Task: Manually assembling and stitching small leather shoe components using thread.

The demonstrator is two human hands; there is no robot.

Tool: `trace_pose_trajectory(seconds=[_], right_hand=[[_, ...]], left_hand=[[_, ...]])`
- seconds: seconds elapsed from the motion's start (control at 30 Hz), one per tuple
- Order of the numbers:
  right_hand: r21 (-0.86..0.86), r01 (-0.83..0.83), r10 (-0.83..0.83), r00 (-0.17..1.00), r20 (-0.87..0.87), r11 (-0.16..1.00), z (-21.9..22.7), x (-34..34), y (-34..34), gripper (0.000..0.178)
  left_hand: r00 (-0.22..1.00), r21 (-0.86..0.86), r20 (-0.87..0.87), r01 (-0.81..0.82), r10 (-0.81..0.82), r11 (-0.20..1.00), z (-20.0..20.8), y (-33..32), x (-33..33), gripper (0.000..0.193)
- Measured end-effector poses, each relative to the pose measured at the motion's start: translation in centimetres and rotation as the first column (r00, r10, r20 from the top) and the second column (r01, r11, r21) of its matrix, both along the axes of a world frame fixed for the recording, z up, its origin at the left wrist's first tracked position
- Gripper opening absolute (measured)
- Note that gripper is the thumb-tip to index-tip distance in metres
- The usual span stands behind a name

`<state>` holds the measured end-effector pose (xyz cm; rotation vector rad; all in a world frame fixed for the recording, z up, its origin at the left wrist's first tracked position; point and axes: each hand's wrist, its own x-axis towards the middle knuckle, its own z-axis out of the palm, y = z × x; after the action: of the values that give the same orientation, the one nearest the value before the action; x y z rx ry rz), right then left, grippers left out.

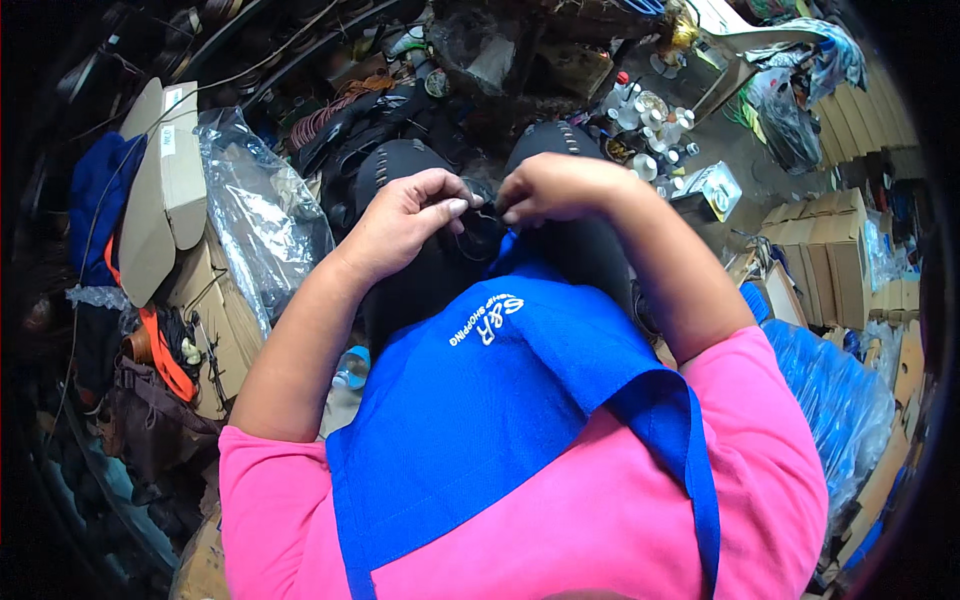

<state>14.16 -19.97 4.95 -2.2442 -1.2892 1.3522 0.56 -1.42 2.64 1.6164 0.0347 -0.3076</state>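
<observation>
Over my lap, my left hand [425, 212] is closed in a pinch, thumb against the fingers. Close beside it on the right, my right hand [550, 188] curls inward with its fingertips pressed together. Between the two lies a small dark object [483, 238], with what looks like a thin dark strand near the left fingertips. It blends into my black trousers [400, 275], so its kind cannot be made out. Whatever each hand grips is too small or hidden to name. My blue apron [450, 400] spreads just below the hands, its edge near the dark object.
Flattened cardboard [150, 200] and a clear plastic sheet [265, 200] stand at the left. Small white bottles [650, 125] cluster on the floor ahead to the right. Cardboard boxes [825, 245] and a blue plastic-wrapped bundle [835, 395] lie farther right.
</observation>
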Motion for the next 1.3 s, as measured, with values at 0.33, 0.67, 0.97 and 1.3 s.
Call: trace_pose_trajectory(seconds=[0.33,0.67,0.97,1.3], right_hand=[[0.358,0.304,-0.367,0.922,0.122,0.883,4.0,9.8,-8.5,0.032],[0.822,0.356,-0.854,0.445,0.269,0.445,6.3,19.1,-7.3,0.033],[0.424,0.297,-0.512,0.374,0.773,0.856,7.1,22.3,-4.4,0.035],[0.352,0.49,-0.603,0.635,0.484,0.798,9.7,17.8,-4.7,0.037]], left_hand=[[0.977,0.322,0.157,0.089,-0.146,0.943,0.7,0.4,3.8,0.04],[0.684,0.945,-0.259,0.326,-0.682,-0.032,2.7,-7.2,9.1,0.03],[0.646,0.82,-0.571,0.48,-0.507,-0.311,3.6,-10.9,9.8,0.036],[0.931,0.431,-0.234,0.357,-0.279,0.829,0.4,-5.3,13.8,0.025]])
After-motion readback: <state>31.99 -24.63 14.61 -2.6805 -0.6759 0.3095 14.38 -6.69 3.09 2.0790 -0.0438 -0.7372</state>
